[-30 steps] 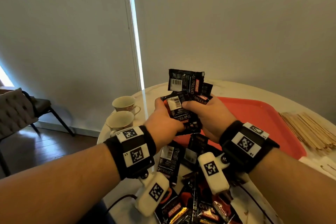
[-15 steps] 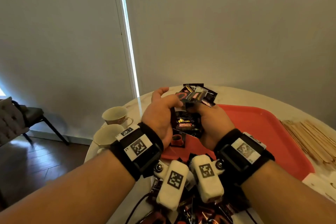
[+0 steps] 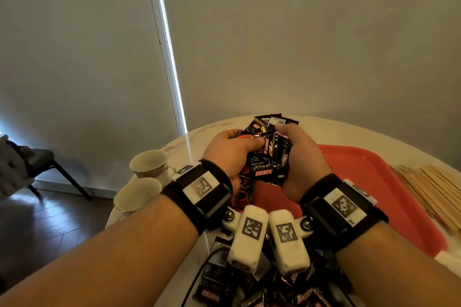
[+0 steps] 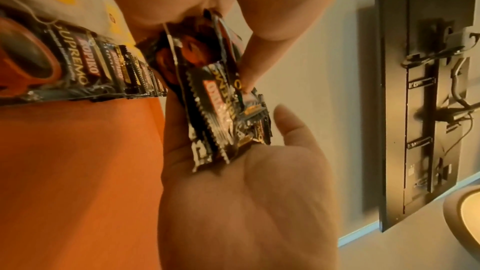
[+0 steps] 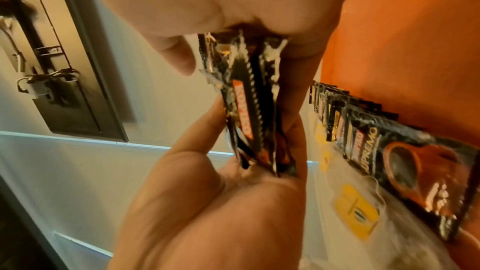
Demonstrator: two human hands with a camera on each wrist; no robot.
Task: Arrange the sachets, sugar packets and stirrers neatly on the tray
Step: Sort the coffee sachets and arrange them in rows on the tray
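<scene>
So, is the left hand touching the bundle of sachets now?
Touching. In the head view the left hand has its thumb across the bundle of sachets; the right hand holds the other side.

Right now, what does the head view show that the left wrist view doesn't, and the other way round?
Only the head view shows the two cups, the wooden stirrers beside the tray, and loose sachets near the person. Only the left wrist view shows a row of sachets overlapping along the tray and a dark wall panel. Both show the red tray, and the left hand and right hand holding a bundle of sachets.
</scene>
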